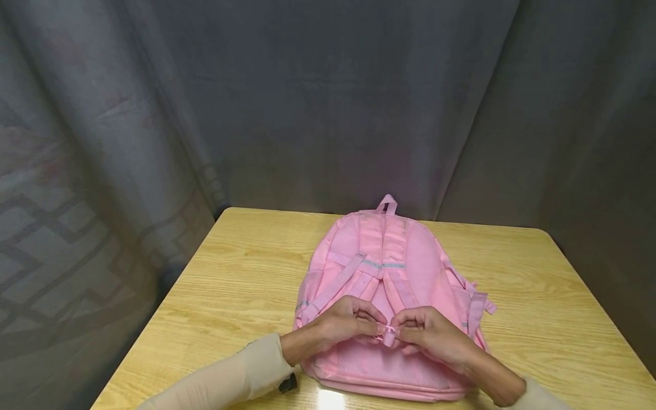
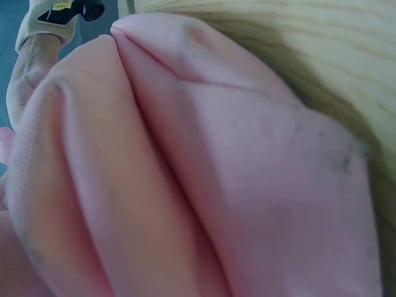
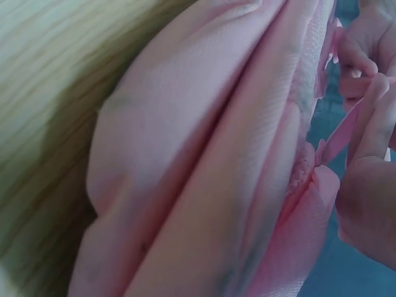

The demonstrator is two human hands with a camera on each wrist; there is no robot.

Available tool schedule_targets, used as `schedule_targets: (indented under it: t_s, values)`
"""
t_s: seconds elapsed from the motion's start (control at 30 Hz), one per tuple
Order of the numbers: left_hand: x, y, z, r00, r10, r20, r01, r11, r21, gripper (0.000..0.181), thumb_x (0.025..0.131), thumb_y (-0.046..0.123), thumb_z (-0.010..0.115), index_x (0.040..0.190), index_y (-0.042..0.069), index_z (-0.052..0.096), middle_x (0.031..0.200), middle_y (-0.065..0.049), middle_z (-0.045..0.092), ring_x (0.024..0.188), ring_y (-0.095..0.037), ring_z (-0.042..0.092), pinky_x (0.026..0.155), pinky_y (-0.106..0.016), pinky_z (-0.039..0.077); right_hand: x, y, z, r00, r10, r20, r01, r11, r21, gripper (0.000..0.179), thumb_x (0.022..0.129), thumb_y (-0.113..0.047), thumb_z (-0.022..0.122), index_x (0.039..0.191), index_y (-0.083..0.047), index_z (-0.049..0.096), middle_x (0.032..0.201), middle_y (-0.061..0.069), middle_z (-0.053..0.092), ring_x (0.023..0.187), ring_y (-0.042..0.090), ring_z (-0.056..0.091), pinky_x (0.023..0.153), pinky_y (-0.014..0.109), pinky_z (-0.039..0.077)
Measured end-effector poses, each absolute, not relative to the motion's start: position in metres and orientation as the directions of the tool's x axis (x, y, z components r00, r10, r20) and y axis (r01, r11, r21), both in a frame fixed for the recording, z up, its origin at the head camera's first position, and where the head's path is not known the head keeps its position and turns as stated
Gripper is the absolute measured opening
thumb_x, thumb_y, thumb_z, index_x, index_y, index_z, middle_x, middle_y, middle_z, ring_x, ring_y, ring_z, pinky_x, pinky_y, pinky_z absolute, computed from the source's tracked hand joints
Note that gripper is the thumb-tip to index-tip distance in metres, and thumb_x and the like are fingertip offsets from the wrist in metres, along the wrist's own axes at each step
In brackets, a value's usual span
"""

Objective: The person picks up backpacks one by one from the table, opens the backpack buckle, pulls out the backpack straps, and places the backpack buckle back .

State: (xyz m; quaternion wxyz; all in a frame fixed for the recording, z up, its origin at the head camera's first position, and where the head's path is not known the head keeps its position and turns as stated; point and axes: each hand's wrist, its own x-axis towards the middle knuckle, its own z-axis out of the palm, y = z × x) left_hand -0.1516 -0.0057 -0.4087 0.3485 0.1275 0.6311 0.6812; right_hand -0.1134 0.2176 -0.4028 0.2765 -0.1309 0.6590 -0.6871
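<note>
Over the near half of the pink backpack (image 1: pixel 386 279), whose long axis runs near to far, I see the left hand (image 1: pixel 353 320) and right hand (image 1: pixel 433 336) pinching a small pink buckle (image 1: pixel 389 337) between them, neither clearly nearer.

Pink backpack (image 1: pixel 384 290) on wood-grain table (image 1: pixel 246 273)

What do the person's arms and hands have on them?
Cream-coloured sleeves cover the arms, ending above the wrists. The left hand and right hand wear no gloves. A black device with a small yellow label sits at one cuff.
</note>
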Motion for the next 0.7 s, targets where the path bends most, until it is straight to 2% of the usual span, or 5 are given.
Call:
schedule_targets:
  t_s: [0.17, 0.33, 0.47, 0.7]
  values:
    - [-0.1514, -0.0044, -0.4099, -0.733, 0.627, -0.264, -0.315, 0.031, 0.949, 0.018, 0.083, -0.006, 0.070, 0.101, -0.008, 0.070, 0.085, -0.010, 0.072, 0.075, -0.016, 0.071, 0.074, -0.030, 0.063, -0.1126, 0.2165, -0.4025, -0.827, -0.540, -0.153, 0.142, 0.063, -0.988, 0.021, 0.097, -0.005, 0.059, 0.104, 0.014, 0.061, 0.091, 0.002, 0.069, 0.086, 0.013, 0.069, 0.071, 0.026, 0.061]
    - [-0.1513, -0.0039, -0.4100, -0.737, 0.622, -0.264, -0.307, 0.040, 0.951, 0.018, 0.082, -0.006, 0.069, 0.101, -0.007, 0.070, 0.084, -0.009, 0.071, 0.074, -0.016, 0.070, 0.074, -0.031, 0.063, -0.1109, 0.2165, -0.4000, -0.842, -0.521, -0.139, 0.089, 0.119, -0.989, 0.021, 0.097, -0.006, 0.059, 0.102, 0.014, 0.062, 0.090, 0.004, 0.072, 0.085, 0.018, 0.070, 0.070, 0.030, 0.062]
    - [-0.1523, -0.0043, -0.4088, -0.741, 0.620, -0.258, -0.297, 0.042, 0.954, 0.018, 0.083, -0.005, 0.070, 0.101, -0.006, 0.071, 0.084, -0.009, 0.072, 0.073, -0.015, 0.069, 0.073, -0.031, 0.063, -0.1104, 0.2168, -0.3976, -0.849, -0.504, -0.159, 0.114, 0.120, -0.986, 0.021, 0.096, -0.006, 0.060, 0.103, 0.013, 0.062, 0.089, 0.005, 0.072, 0.083, 0.016, 0.069, 0.069, 0.031, 0.062]
    - [-0.1531, -0.0053, -0.4083, -0.748, 0.620, -0.238, -0.283, 0.027, 0.959, 0.019, 0.082, -0.004, 0.072, 0.100, -0.006, 0.070, 0.084, -0.008, 0.073, 0.074, -0.015, 0.069, 0.075, -0.031, 0.062, -0.1121, 0.2180, -0.3965, -0.833, -0.519, -0.194, 0.188, 0.064, -0.980, 0.017, 0.095, -0.004, 0.060, 0.105, 0.009, 0.063, 0.092, 0.003, 0.072, 0.085, 0.011, 0.067, 0.067, 0.024, 0.060]
